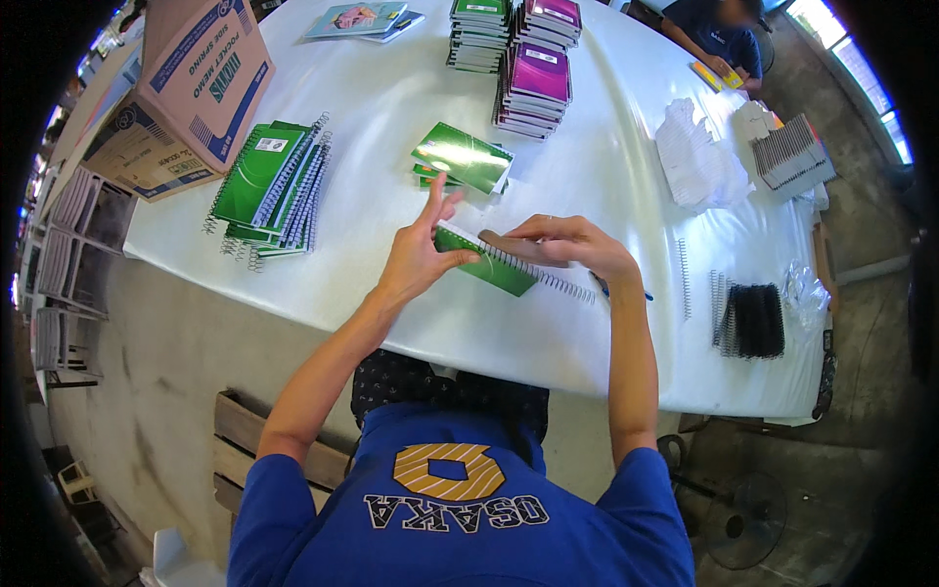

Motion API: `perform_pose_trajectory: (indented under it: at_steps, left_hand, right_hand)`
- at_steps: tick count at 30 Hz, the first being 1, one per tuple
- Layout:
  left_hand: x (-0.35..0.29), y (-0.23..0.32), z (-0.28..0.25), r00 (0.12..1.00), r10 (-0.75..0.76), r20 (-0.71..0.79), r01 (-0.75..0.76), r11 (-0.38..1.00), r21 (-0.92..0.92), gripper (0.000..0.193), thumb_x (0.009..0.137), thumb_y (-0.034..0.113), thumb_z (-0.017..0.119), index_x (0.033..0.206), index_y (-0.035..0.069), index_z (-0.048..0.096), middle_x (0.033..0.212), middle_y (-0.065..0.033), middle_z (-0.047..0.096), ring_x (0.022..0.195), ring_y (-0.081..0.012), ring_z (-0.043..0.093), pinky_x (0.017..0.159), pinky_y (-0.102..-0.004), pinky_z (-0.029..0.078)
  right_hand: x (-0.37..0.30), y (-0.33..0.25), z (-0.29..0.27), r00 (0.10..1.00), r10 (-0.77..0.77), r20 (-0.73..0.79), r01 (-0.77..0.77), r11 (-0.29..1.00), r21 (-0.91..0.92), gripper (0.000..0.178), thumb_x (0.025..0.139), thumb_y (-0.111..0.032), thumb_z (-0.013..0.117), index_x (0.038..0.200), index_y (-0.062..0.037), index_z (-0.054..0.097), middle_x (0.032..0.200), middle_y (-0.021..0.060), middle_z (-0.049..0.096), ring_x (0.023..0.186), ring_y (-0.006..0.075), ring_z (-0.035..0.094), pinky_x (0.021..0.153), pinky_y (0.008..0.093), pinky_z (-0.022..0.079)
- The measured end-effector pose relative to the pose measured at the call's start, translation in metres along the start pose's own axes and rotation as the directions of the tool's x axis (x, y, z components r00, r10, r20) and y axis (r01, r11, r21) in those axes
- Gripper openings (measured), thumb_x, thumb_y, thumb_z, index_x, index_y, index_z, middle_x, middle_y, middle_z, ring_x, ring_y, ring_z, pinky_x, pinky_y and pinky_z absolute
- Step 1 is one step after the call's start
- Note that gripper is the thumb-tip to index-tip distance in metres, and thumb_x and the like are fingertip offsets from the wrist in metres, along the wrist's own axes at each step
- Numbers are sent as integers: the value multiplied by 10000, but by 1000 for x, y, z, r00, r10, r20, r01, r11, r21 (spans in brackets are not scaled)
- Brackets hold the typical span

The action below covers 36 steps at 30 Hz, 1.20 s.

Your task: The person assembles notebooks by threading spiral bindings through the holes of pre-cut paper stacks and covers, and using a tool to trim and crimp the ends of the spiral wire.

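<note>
Smooth, glossy white sheeting (377, 147) covers the table (469, 338). By its near edge, the person's left hand (416, 252) grips a shiny green notebook (501, 272), thumb against the cover; the right hand (577, 245) has fingers closed on a flat brownish piece (518, 247) beside the silvery wire coil (564, 287). Dense black coils (758, 321) lie near the right edge.
</note>
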State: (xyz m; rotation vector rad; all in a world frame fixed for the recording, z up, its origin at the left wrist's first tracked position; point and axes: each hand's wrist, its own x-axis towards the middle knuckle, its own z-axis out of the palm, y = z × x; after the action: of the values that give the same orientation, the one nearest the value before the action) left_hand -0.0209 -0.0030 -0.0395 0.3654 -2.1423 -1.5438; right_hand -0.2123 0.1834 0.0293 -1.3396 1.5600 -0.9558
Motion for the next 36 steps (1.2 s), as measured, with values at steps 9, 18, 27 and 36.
perform_pose_trajectory:
  at_steps: [9, 18, 27, 36]
  left_hand:
    - [-7, -18, 8, 994, 57, 93, -44, 991, -130, 920, 715, 156, 842, 1504, 219, 374, 1339, -26, 623, 789, -27, 534, 743, -246, 495]
    - [-6, -4, 5, 975, -148, 164, 170, 977, -126, 1049, 741, 222, 824, 1566, 166, 179, 1369, -87, 591, 1160, -131, 584, 925, -255, 476]
    - [1, 8, -10, 897, -119, 425, 253, 927, -276, 752, 892, 405, 692, 1509, 124, 366, 1331, -96, 609, 1150, -141, 577, 974, -301, 455]
    - [-15, 7, -7, 936, 0, 351, 98, 960, -261, 585, 925, 367, 665, 1441, 155, 490, 1297, -96, 635, 1182, -170, 582, 972, -316, 465]
  right_hand:
    - [-1, 13, 7, 997, -72, -9, 72, 974, 213, 523, 915, -410, 577, 1222, 8, 648, 1153, 93, 660, 1008, 183, 583, 916, 319, 431]
    - [-1, 1, 6, 997, -26, -75, 33, 995, 95, 452, 914, -371, 598, 1185, -15, 668, 1052, 78, 670, 948, 177, 581, 885, 301, 441]
    - [-24, 9, 7, 911, 172, -374, -225, 969, -101, 474, 906, -421, 638, 1199, -50, 670, 1171, 126, 655, 1046, 240, 598, 937, 355, 439]
    - [-116, 24, 39, 631, 11, -775, -557, 702, -444, 423, 827, -255, 746, 1194, -72, 642, 1266, 177, 565, 1200, 348, 516, 1034, 454, 357]
